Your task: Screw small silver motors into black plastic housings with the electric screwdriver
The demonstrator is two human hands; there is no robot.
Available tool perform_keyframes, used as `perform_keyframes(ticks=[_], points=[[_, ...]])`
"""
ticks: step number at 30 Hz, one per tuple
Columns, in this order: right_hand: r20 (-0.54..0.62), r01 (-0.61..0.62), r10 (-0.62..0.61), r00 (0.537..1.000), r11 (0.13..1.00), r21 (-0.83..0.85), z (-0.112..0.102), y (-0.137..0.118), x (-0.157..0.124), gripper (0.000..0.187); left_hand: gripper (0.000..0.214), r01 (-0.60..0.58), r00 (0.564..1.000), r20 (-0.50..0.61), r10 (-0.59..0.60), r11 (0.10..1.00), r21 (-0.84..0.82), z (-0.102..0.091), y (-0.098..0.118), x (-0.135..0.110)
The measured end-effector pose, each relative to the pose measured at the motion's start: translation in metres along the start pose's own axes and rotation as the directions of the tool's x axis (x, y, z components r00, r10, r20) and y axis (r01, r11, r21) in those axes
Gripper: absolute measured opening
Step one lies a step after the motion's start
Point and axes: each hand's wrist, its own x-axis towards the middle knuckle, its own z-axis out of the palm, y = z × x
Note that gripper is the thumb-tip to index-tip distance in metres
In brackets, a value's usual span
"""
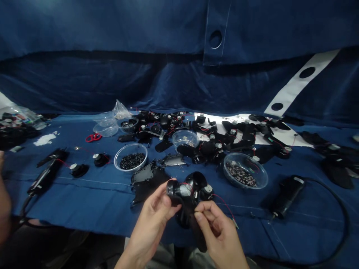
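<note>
My left hand (153,220) is closed around one end of a black plastic housing (193,220). The housing has rounded ends, a whitish patch and red wires inside. Beside it is a small motor (206,189) with a silver cap, and a red wire (228,207) trails from it to the right. My right hand (217,228) has thumb and forefinger pinched at the housing's right edge; what lies between those fingertips is too small to make out. Behind my left hand lie flat black shell pieces (148,183).
Clear bowls of small screws stand left (131,157) and right (245,170). A corded black screwdriver (288,196) lies at right, another (45,175) at left. Red scissors (93,137) and piled black parts (213,144) lie behind. Another person's arm (3,201) shows at the left edge.
</note>
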Motion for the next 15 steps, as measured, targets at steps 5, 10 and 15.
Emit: perform_keyframes(ticks=[5,10,15], points=[[-0.085,0.137,-0.161,0.983,0.961,-0.242,0.007,-0.02,-0.011,0.016,0.04,0.026,0.993,0.121,-0.005,0.984,-0.173,-0.008,-0.009,0.002],[-0.089,0.235,-0.273,0.958,0.923,-0.304,0.01,-0.032,-0.015,0.011,0.039,0.045,0.988,0.153,0.003,0.949,-0.312,-0.013,-0.014,0.003],[-0.145,0.245,-0.287,0.947,0.935,-0.257,0.014,-0.035,-0.019,0.011,0.041,0.054,0.982,0.188,0.008,0.945,-0.322,-0.01,-0.011,0.001]])
